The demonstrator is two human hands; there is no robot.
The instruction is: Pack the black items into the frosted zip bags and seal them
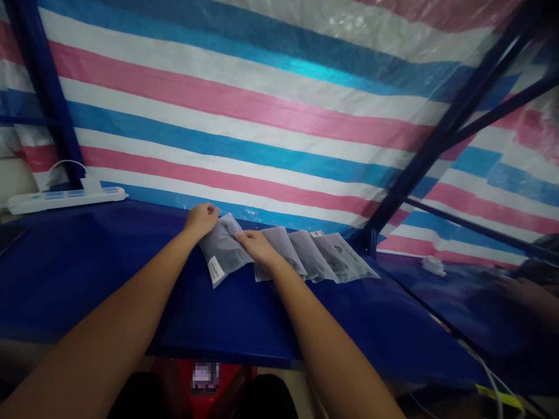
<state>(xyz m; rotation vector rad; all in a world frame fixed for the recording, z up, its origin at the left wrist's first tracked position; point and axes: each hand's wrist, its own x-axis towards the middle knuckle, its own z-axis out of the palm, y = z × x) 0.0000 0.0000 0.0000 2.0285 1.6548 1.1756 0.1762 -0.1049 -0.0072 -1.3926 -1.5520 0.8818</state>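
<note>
— Both hands are out on the blue table (109, 273). See the right hand (257, 245)? It lies flat, fingers loose, pressing on top of a grey bag (222, 250).

— And the left hand (201, 219)?

— That one is curled up at the bag's top corner. It looks like it pinches the edge, but I cannot tell for sure from here.

— Where is the bag?

— Far across the table, close to the stripy sheet. It is the first one in a row of grey bags (318, 256). They lie side by side, each one leaning over the next, going off to the right. The first bag has a small white label (215, 269) at its near end.

— What is that white thing on the left?

— A power strip (65, 199), with a white plug stuck in it. It sits at the back edge of the table.

— And behind?

— The pink, blue and white striped sheet (262, 99), hung on dark blue poles (441, 131). Past the right pole, another person's hand (519, 291) rests on the next table.
</note>
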